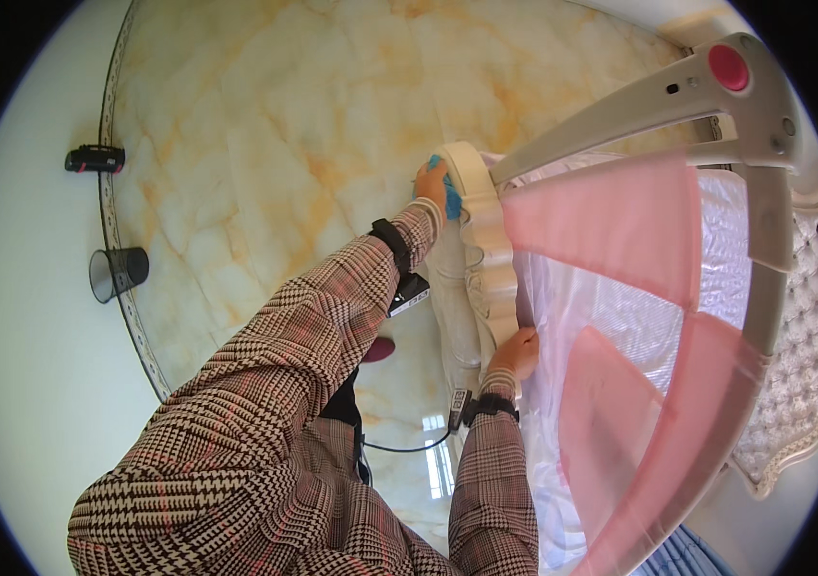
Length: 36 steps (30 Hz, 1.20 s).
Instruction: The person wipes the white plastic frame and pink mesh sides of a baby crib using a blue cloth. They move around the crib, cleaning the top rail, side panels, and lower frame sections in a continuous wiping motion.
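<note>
My left hand point(432, 183) is closed on a blue cloth point(451, 201), pressed against the outer side of a cream bed footboard point(481, 237) with a scalloped face, near its far end. Closer to me, my right hand point(515, 353) grips the footboard's edge beside the plastic-covered mattress; some of its fingertips are hidden. Just right of the footboard stands a grey bed guard rail point(596, 140) with pink fabric panels point(610, 223) and a round pink button.
A tufted headboard point(798, 317) lies at the far right. Along the left wall are a dark mesh bin point(119, 273) and a black cylindrical object point(95, 158). A cable point(409, 449) runs between my body and right wrist. Blue fabric point(682, 554) shows at the lower right.
</note>
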Motion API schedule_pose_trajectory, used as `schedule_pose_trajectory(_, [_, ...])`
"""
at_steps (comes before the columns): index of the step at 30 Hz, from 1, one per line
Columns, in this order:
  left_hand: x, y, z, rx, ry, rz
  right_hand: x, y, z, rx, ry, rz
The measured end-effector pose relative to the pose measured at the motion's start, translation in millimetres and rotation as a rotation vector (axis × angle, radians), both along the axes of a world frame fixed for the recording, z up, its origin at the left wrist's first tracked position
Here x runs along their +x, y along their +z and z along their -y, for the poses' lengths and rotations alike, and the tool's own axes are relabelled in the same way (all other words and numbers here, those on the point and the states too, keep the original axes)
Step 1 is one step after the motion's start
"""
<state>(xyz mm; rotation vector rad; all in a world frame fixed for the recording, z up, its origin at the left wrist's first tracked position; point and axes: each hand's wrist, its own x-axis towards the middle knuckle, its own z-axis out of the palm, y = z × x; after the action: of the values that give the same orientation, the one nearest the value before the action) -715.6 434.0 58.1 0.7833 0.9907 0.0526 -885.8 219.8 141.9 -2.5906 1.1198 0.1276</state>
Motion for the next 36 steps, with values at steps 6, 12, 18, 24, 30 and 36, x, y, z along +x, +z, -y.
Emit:
schedule_pose_trajectory(6, [31, -19, -17, 0.104, -0.038, -0.001, -1, -8, 4, 0.020, -0.009, 0.015])
schedule_pose_trajectory(12, [-56, 21, 56, 0.401, -0.234, 0.106, -2, -10, 4, -0.007, -0.020, -0.027])
schedule_pose_trajectory(18, [-132, 90, 81, 0.325, -0.346, 0.112, -3, -12, 3, -0.026, -0.005, -0.011])
schedule_pose_trajectory(24, [-63, 73, 7, 0.366, -0.038, 0.212, -4, -20, 7, -0.058, 0.020, -0.034])
schedule_pose_trajectory(30, [15, 15, -16, 1.195, -1.031, 0.423, -6, -18, 4, -0.066, 0.044, 0.067])
schedule_pose_trajectory(36, [-2, 11, -17, 1.111, -0.923, 0.467, -7, -18, 4, -0.066, 0.060, 0.087])
